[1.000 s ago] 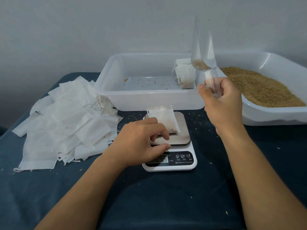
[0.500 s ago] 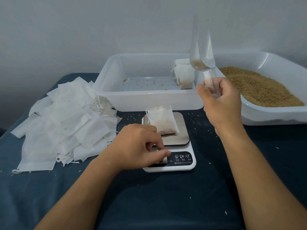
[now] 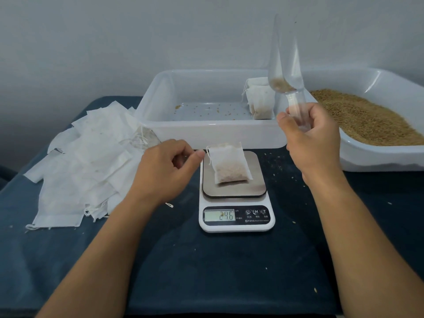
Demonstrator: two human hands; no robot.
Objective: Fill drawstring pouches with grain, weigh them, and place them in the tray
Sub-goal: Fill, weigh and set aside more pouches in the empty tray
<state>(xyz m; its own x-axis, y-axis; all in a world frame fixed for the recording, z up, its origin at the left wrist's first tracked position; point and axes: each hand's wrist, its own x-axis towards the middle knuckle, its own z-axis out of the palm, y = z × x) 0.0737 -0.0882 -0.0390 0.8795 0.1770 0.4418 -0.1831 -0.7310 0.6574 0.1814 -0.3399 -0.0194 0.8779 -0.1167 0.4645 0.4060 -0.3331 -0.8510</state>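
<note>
Head view. Filled pouch (image 3: 230, 163) lying flat on the steel plate of the scale (image 3: 236, 203), touched by neither hand, presumably so the reading settles true; display lit, digits blurred, seemingly 24.6. Scale set at the middle of the desk (image 3: 206, 271), just in front of the clear tray (image 3: 206, 131), likely to keep the transfer short. Left hand (image 3: 165, 171) hovering just left of the pouch, fingers loosely curled and holding nothing, thumb tip close to the drawstring at the pouch's top left corner, apparently poised to pick it up. Right hand (image 3: 309, 138) wrapped round the handle of a clear scoop (image 3: 284, 72), held upright above the tray's right end with a little grain in the bowl's bottom, probably kept in reserve for topping up. Two filled pouches (image 3: 260, 102) standing against the tray's right wall; loose grains on its floor. Grain bin (image 3: 371, 154) at the desk's right edge, within scoop reach. Heap of empty pouches (image 3: 87, 161) at the left edge, near the free hand.
</note>
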